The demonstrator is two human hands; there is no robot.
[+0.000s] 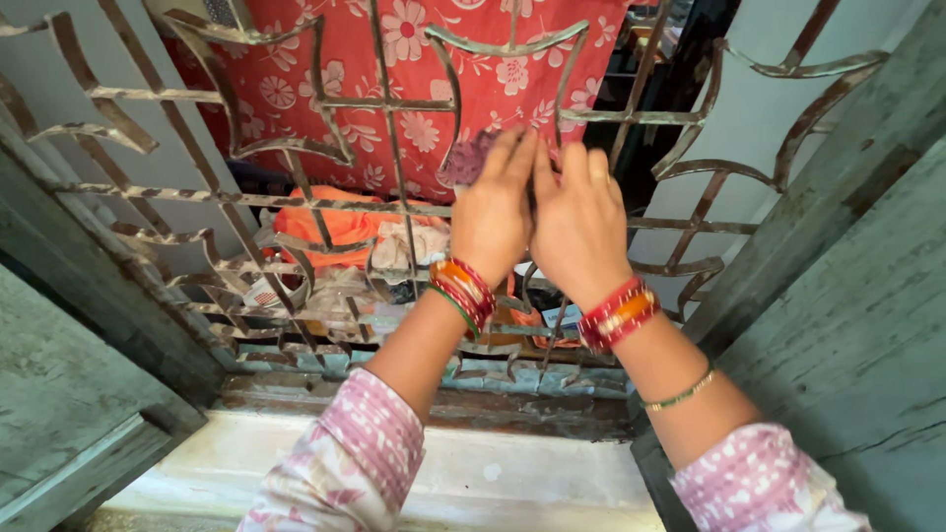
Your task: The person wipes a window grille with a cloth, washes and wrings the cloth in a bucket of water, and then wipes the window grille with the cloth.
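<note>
Both hands pressed together at the window grille (394, 103), working a small dark cloth (467, 158).

Left hand (490, 212) and right hand (579, 229) side by side against the bars, fingers (505, 158) extended and pinching the dusty purple cloth at the curled ironwork, in front of the red floral fabric (493, 59). Likely risks: cloth slipping through the gap onto the clutter behind, or snagging on rough rusty metal; bangles (463, 291) catching a scroll; fingers scraped on flaking edges.
</note>
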